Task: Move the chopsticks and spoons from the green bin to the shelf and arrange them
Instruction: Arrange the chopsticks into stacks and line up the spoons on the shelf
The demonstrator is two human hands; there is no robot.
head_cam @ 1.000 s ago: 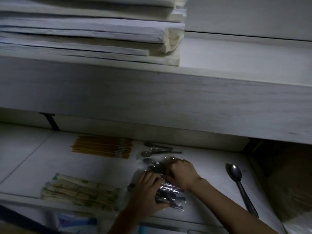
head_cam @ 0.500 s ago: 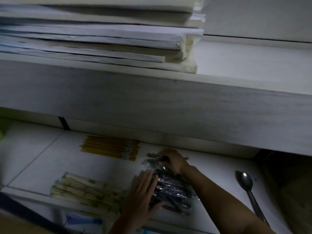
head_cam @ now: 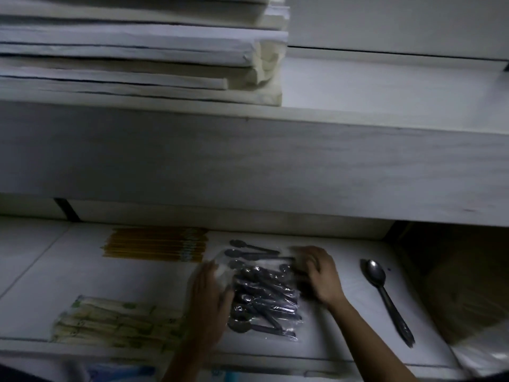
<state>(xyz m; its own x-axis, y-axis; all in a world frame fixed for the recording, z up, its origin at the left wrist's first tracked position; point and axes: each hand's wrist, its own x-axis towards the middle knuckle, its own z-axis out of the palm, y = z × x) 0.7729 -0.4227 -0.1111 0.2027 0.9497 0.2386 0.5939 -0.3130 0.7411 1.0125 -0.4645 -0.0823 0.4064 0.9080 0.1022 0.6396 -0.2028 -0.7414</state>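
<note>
Flat left grip (head_cam: 209,296), right grip (head_cam: 321,274) flank wrapped spoons (head_cam: 264,293) beside chopsticks (head_cam: 155,245).

- A pale shelf (head_cam: 82,271) carries all the cutlery.
- Yellow chopsticks (head_cam: 157,245) lie in a neat row at the back left, lengthwise left to right.
- Wrapped chopsticks (head_cam: 115,323) lie in a loose pile at the front left.
- Wrapped spoons (head_cam: 264,296), dark in clear plastic, lie heaped at the middle.
- The left hand (head_cam: 209,301), blurred, lies flat against the heap's left edge.
- The right hand (head_cam: 321,274) has its fingers bent onto the heap's right end; blur hides any grip.
- A bare spoon (head_cam: 385,296) lies apart to the right, bowl to the back.
- An upper shelf (head_cam: 248,161) holds stacked white sheets (head_cam: 132,51).
</note>
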